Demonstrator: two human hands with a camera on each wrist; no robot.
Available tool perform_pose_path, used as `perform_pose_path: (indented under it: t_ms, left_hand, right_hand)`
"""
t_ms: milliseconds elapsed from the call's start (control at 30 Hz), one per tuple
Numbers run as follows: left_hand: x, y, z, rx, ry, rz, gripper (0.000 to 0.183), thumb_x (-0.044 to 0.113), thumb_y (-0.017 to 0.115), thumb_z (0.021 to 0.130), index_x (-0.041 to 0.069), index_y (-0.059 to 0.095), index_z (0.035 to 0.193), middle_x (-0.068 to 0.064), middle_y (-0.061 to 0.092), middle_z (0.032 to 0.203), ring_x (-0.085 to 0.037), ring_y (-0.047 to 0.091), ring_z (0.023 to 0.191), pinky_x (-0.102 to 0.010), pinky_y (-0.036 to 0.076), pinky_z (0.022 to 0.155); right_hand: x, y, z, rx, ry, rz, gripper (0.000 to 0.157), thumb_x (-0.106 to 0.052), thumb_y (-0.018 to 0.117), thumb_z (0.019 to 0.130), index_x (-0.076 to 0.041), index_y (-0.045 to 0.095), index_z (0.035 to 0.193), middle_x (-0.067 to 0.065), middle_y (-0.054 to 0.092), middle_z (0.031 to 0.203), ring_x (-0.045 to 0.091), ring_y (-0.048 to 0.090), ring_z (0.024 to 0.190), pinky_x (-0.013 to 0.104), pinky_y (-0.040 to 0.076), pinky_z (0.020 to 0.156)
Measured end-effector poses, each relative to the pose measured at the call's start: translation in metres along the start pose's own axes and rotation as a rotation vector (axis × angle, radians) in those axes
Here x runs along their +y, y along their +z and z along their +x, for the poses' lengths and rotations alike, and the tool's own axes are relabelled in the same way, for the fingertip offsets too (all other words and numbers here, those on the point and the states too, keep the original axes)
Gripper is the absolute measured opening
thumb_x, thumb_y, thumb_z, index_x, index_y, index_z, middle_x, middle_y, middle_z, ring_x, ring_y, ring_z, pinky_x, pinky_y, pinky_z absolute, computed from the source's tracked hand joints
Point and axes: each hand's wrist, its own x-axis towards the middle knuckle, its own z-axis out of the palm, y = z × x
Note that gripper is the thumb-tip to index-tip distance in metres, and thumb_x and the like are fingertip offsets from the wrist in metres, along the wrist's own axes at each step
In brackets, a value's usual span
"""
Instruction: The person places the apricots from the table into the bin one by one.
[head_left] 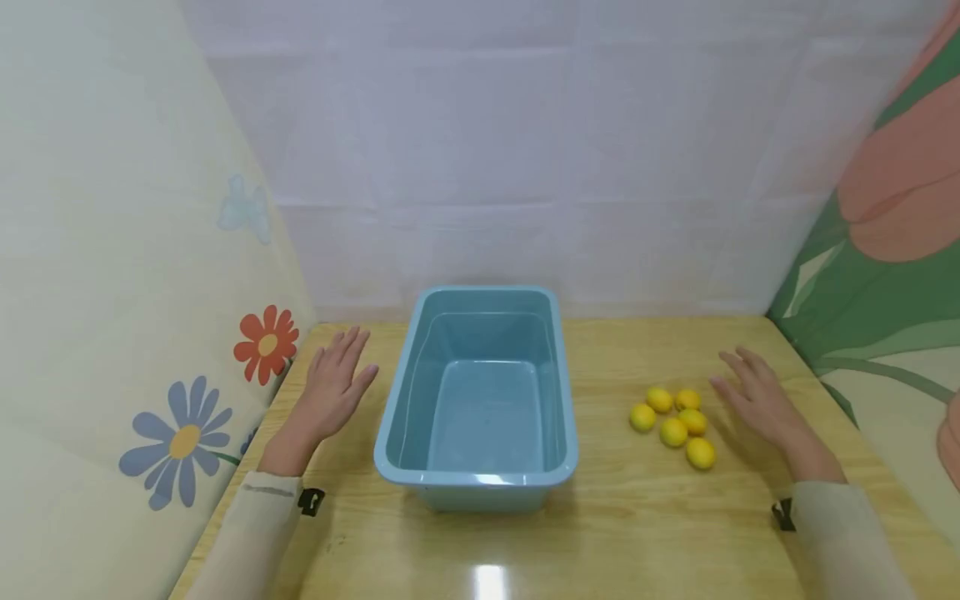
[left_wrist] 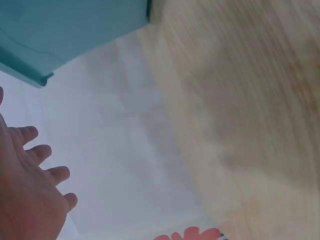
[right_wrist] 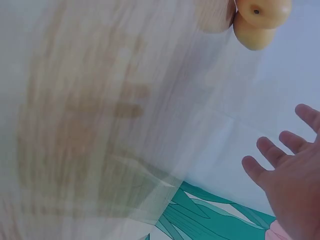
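A blue plastic basin (head_left: 480, 479) stands on the wooden table, its inside bare. My left hand (head_left: 333, 392) is held to the left of the basin, fingers spread and holding nothing; the left wrist view shows the same hand (left_wrist: 30, 185) below the basin's side (left_wrist: 75, 30). Several yellow lemons (head_left: 692, 422) lie in a loose cluster to the right of the basin. Just right of them my right hand (head_left: 761, 400) hovers with its fingers extended, nothing in it. In the right wrist view, two lemons (right_wrist: 262, 12) show at the top, apart from the hand (right_wrist: 295, 170).
The wooden table (head_left: 615, 533) reaches back to a white cloth backdrop (head_left: 465, 150). A flower-printed panel (head_left: 112, 292) borders the left side, and another with large pink and green shapes (head_left: 900, 292) borders the right. Black straps (head_left: 311, 502) show at both wrists.
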Motion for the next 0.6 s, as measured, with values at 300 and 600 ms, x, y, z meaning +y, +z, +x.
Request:
perform_pose_path:
  t_ms: [300,600]
  left_hand:
    - [0.023,-0.013,-0.004,-0.024,0.038,-0.042,0.062,0.039,0.038,0.11,0.008,0.022,0.162,-0.019,0.02,0.167,-0.044,0.012,0.153,-0.067,0.001,0.119]
    - [0.046,-0.022,-0.005,-0.039,0.051,-0.02,0.064,0.04,0.04,0.109,0.007,0.023,0.161,-0.02,0.023,0.166,-0.043,0.018,0.152,-0.067,0.006,0.119]
  right_hand:
    - [-0.008,0.005,0.001,-0.062,0.011,0.005,0.06,-0.035,0.042,0.11,0.012,0.039,0.146,0.042,0.014,0.156,0.064,0.017,0.139,0.08,0.022,0.104]
    - [-0.004,0.013,0.002,-0.116,0.023,-0.003,0.058,-0.036,0.04,0.11,0.012,0.043,0.143,0.043,0.018,0.153,0.066,0.02,0.137,0.079,0.021,0.105]
